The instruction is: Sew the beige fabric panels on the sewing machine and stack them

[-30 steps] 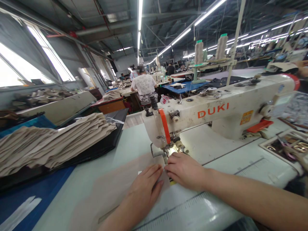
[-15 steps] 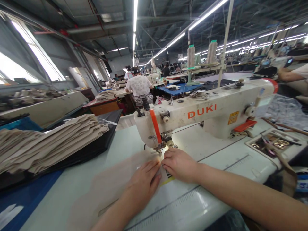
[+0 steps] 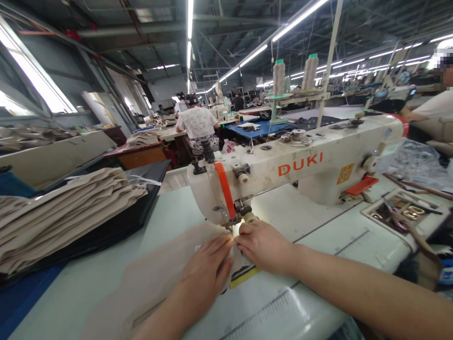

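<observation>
A beige fabric piece (image 3: pixel 159 278) lies flat on the pale sewing table (image 3: pixel 304 307), running under the needle of a white DUKI sewing machine (image 3: pixel 300 165). My left hand (image 3: pixel 207 271) lies flat on the fabric, fingers stretched toward the needle. Beside it, my right hand (image 3: pixel 264 245) presses down with fingers curled at the presser foot. A small label with a yellow and black edge (image 3: pixel 244 275) shows between the two hands.
A stack of beige fabric pieces (image 3: pixel 67 212) sits on a black tray at the left. A tray of small tools (image 3: pixel 403 215) stands at the right. Thread cones (image 3: pixel 293 75) rise behind the machine. A person in white (image 3: pixel 197 125) sits ahead; another person's arm (image 3: pixel 424 113) is far right.
The view has drifted right, so the machine and hands sit further left. Both hands stay at the needle; more of the yellow-edged label shows below them.
</observation>
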Available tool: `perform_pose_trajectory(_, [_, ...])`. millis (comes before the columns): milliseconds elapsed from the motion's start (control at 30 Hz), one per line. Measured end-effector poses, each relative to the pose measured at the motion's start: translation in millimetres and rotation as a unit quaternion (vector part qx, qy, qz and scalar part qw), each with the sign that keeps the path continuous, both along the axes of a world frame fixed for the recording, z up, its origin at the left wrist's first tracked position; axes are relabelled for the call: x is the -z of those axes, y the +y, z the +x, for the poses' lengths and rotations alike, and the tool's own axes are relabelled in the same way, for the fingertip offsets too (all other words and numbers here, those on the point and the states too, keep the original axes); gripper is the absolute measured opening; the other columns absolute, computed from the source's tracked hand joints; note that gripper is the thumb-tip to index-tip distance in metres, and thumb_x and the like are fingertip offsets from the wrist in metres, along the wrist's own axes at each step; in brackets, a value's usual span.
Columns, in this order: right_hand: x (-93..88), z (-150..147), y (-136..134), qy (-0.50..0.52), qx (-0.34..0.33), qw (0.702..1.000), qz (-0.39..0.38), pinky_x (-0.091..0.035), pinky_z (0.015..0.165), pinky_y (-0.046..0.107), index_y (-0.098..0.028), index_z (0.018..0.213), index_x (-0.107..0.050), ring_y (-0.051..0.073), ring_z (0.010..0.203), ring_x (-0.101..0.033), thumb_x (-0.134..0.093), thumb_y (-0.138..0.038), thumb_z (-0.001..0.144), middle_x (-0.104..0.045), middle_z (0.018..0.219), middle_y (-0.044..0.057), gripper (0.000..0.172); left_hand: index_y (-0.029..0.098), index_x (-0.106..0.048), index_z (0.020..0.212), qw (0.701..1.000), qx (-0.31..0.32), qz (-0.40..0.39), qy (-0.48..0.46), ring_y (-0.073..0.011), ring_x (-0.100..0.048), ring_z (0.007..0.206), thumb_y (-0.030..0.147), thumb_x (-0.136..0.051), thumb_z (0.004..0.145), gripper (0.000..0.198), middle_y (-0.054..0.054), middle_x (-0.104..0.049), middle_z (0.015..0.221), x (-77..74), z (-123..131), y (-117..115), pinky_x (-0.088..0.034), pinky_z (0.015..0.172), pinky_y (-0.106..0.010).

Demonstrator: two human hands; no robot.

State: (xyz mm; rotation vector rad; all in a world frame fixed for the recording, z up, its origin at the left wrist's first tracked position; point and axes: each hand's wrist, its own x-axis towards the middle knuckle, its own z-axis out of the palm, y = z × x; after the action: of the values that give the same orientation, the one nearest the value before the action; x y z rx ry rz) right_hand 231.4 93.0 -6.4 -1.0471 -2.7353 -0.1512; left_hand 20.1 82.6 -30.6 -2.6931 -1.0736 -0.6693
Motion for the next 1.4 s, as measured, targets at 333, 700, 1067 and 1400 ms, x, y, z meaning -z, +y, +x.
perform_pose_trajectory(333, [3.3,1,0,-0.009,0.001,1.0,0.001,-0.043,0.083,0.034,-0.013,0.094,-0.069,0.021,0.087,-0.059,-0.048,-0.016,0.1,-0.066,0.088,0.008,0.022,0.016,-0.067,0.124,0.998,-0.008,-0.056,-0.003,-0.0263,-0.066,0.116,0.029,-0.046,0.098,0.036,-0.011,-0.07,0.126,3.5,0,4,-0.056,0.1,-0.044])
perform_pose_trajectory(700, [3.0,0,0,0.005,-0.005,1.0,0.006,-0.043,0.083,0.033,-0.013,0.089,-0.069,0.021,0.086,-0.059,-0.055,-0.016,0.095,-0.067,0.085,0.008,0.016,0.014,-0.066,0.125,0.998,-0.015,-0.054,0.021,-0.0264,-0.066,0.116,0.029,-0.042,0.099,0.038,-0.013,-0.071,0.124,0.0,1,7,-0.054,0.101,-0.043])
perform_pose_trajectory(1067, [4.1,0,-1,0.037,0.011,0.999,-0.003,-0.044,0.082,0.033,-0.014,0.086,-0.071,0.02,0.082,-0.059,-0.052,-0.015,0.097,-0.069,0.086,0.009,0.021,0.015,-0.066,0.125,0.993,-0.043,-0.108,0.024,-0.0276,-0.061,0.124,0.028,-0.046,0.098,0.036,-0.013,-0.068,0.13,-6.8,2,21,-0.05,0.106,-0.046])
perform_pose_trajectory(1400, [7.8,1,-17,0.138,-0.086,0.986,-0.025,-0.046,0.079,0.032,-0.016,0.09,-0.073,0.021,0.084,-0.061,-0.052,-0.016,0.097,-0.07,0.085,0.006,0.021,0.022,-0.049,0.144,0.996,-0.06,-0.049,0.048,-0.0215,-0.06,0.126,0.026,-0.049,0.098,0.046,-0.007,-0.061,0.14,-15.2,-34,-70,-0.049,0.107,-0.038])
